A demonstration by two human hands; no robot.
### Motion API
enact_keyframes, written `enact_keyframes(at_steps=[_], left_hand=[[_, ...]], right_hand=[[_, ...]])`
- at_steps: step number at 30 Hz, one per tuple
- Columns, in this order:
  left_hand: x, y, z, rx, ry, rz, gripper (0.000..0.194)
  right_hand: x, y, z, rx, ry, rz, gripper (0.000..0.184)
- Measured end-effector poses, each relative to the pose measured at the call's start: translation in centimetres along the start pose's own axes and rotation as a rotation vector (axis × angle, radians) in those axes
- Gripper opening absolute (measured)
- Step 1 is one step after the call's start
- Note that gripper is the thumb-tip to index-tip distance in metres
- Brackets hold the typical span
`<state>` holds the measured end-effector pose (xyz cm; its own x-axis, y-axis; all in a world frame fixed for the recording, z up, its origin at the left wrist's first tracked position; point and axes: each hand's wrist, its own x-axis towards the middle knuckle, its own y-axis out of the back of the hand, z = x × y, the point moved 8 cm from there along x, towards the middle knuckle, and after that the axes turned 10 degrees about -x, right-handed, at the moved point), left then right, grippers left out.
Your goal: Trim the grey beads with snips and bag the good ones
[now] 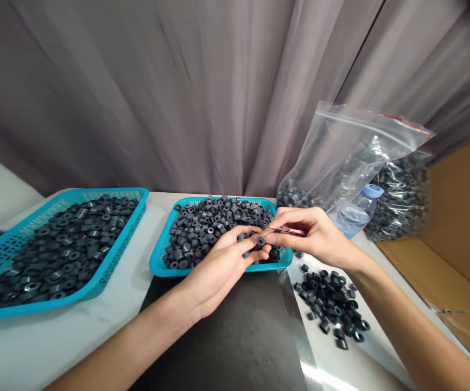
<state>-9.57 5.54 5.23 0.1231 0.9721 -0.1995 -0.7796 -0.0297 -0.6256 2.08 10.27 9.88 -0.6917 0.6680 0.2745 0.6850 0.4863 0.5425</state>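
My left hand is above the front right of the middle blue basket. Its fingers are closed on a small black ring, whose round hole faces me, and more rings seem to lie within the same fingers. From the right, my right hand meets it, pinching a slim tool with a pinkish handle. The thin end of this tool reaches the ring, but its tip is too small to make out. Under both hands, a heap of similar black rings fills the basket.
A larger blue basket of rings stands at left. Loose rings lie right of the dark mat. Behind them are a zip bag, a plastic bottle and a cardboard box. A grey curtain hangs behind.
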Motion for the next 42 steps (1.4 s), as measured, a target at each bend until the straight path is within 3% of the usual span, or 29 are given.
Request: enact_keyframes(at_steps=[11,26,34,42], left_hand=[[0.4,0.5,0.3,-0.135,-0.023,0.025,0.013],[0.2,-0.2,0.5,-0.067,-0.017,-0.025,0.021],[-0.1,-0.8,0.0,-0.033,0.046,-0.056,0.023],[-0.1,-1.3,-0.4,-0.142,0.072,-0.065,0.021]], right_hand=[[-0.2,1.9,0.0,0.059,-0.009,0.090,0.012],[-0.4,2.3,0.0,-0.041,-0.019,0.075,0.021],[-1.4,3.0,-2.3,-0.107,-0.001,0.084,0.012],[-1.2,3.1,-2.2,-0.190,-0.005,0.043,0.018]])
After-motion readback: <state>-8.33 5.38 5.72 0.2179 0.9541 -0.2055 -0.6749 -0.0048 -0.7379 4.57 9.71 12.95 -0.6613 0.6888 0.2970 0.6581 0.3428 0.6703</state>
